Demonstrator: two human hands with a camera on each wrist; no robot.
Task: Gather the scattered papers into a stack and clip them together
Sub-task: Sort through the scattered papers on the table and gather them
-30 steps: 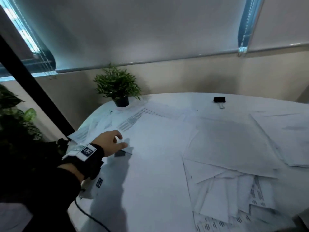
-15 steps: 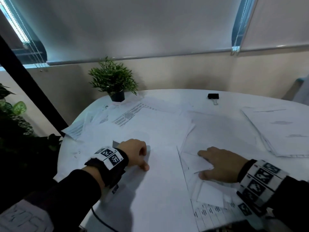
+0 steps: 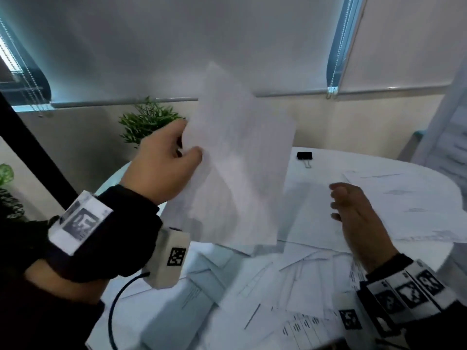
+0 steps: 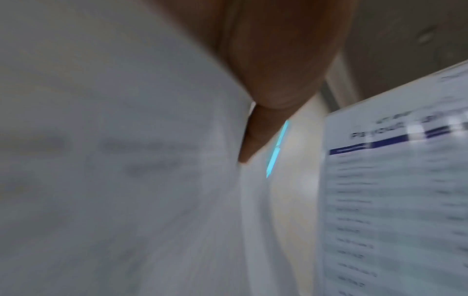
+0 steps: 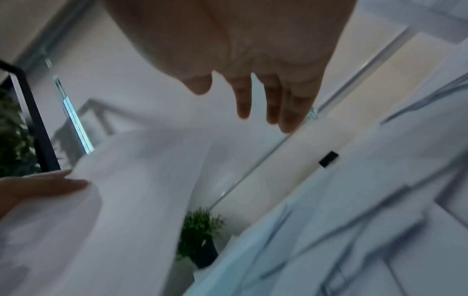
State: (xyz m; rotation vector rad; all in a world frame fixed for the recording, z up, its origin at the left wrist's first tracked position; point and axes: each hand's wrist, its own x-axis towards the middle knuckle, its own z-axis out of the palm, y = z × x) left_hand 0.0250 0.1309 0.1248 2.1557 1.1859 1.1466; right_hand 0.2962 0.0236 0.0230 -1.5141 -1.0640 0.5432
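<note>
My left hand [image 3: 187, 147] is raised above the table and pinches a few white sheets [image 3: 237, 178] by their left edge, thumb in front; the sheets hang upright and blurred. In the left wrist view the sheets [image 4: 113, 160] fill the left, with my thumb [image 4: 278, 70] pressed on them. My right hand [image 3: 351, 210] hovers open over the table, fingers straight, holding nothing; its fingers [image 5: 268, 100] show spread in the right wrist view. Many loose papers [image 3: 290, 286] lie scattered on the white round table [image 3: 429, 263]. A black binder clip [image 3: 304, 156] sits at the far side.
A small potted plant [image 3: 149, 120] stands at the table's far left edge, partly behind my left hand. A separate pile of sheets [image 3: 409, 198] lies at the right. Window blinds and a wall close off the far side. A dark post [image 3: 32, 137] stands left.
My left hand has lifted off the table, raising a few sheets upright in the air. My right hand has come off the papers and now hovers open.
</note>
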